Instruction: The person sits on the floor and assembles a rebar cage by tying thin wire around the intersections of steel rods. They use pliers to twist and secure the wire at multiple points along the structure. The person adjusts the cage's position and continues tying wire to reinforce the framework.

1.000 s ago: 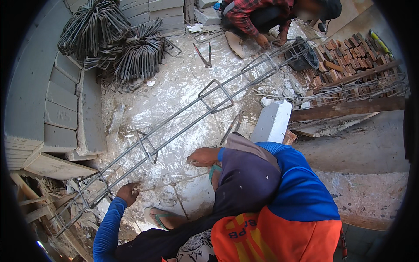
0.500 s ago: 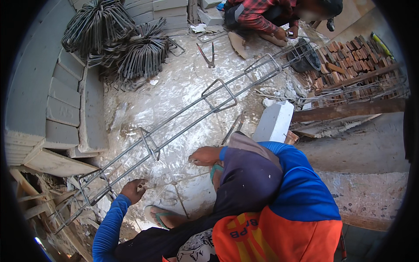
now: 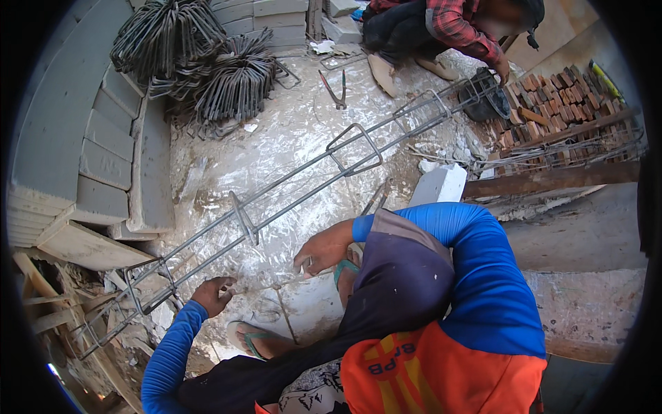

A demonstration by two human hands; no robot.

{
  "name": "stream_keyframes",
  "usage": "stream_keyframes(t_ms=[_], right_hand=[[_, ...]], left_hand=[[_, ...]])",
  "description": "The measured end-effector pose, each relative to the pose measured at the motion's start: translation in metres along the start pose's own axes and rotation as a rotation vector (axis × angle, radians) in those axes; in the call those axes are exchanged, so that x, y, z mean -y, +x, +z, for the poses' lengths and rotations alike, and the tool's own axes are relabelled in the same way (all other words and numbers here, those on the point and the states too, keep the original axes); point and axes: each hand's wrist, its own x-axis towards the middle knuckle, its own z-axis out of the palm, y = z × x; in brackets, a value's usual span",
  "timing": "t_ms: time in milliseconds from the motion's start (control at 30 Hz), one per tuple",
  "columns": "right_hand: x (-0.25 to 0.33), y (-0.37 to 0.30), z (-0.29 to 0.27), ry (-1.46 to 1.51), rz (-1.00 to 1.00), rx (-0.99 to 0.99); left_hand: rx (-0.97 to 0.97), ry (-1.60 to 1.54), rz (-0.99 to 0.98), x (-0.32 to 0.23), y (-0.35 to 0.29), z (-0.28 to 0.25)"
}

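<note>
A long steel rebar cage (image 3: 289, 181) with square stirrups runs diagonally over the floor, from lower left to upper right. My left hand (image 3: 214, 295) is just on the near side of its lower-left part, apart from the bars, with fingers curled. In front of my raised knee, my right hand (image 3: 325, 248) hangs low over the floor, its fingers bent inward. Anything in either hand is too small to make out. A dark pincer tool (image 3: 376, 196) lies between my knee and the cage. Past the cage lie red-handled pincers (image 3: 336, 94).
Bent stirrups (image 3: 234, 83) are heaped at upper left beside stacked grey blocks (image 3: 105, 162). A person in a checked shirt (image 3: 458, 24) squats at the far end, one hand at a black bucket (image 3: 485, 100). Bricks (image 3: 552, 96), a white block (image 3: 441, 184) and scrap wood (image 3: 58, 314) lie around.
My right hand has come out from behind my knee, its arm swinging forward. My left hand has barely moved. The other person's hand has moved right, to the bucket.
</note>
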Motion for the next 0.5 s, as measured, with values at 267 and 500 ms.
stream_keyframes(t_ms=[267,500], right_hand=[[0.001,0.003,-0.01,0.06,0.084,0.254],[-0.168,-0.088,-0.035,-0.641,0.924,-0.281]], left_hand=[[-0.018,0.018,0.068,-0.019,0.002,-0.012],[-0.039,-0.012,0.032,-0.031,0.002,-0.017]])
